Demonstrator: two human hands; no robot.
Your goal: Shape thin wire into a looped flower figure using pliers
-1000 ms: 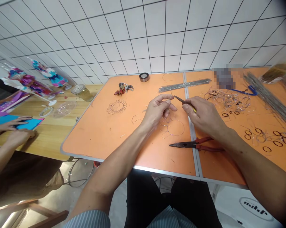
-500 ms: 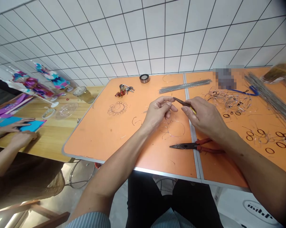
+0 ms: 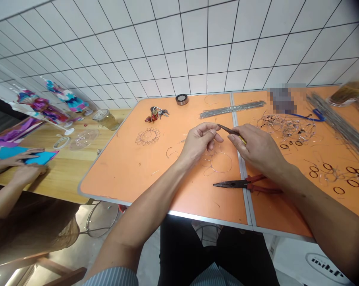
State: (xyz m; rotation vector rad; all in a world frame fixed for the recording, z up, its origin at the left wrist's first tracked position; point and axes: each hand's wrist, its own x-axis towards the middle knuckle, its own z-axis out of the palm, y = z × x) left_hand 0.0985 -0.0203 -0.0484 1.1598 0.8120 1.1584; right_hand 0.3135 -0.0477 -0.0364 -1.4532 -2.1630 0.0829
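Observation:
My right hand (image 3: 255,145) is closed round a slim, dark, pointed tool with a yellow handle part, like small pliers (image 3: 229,130). The tool's tip meets the fingertips of my left hand (image 3: 200,140). Those left fingers are curled in a pinch, and whatever is between them is too fine to make out. Just below the left hand is a thin wire shape (image 3: 222,171) with a large ring and smaller loops; whether it hangs from the fingers or lies on the table I cannot tell. Red-handled long-nose pliers (image 3: 231,184) lie under my right forearm.
On the orange table (image 3: 132,174) are a looped wire ring (image 3: 147,136), keys (image 3: 157,114), a tape roll (image 3: 181,99) and straight wires (image 3: 231,109). Tangled wire (image 3: 286,125) and dark rings (image 3: 339,190) lie right. At left, another person's hands (image 3: 29,165) rest on blue material.
Both hands hold nearly the same pose, with the tool's tip still at the left fingertips. The view has shifted very slightly.

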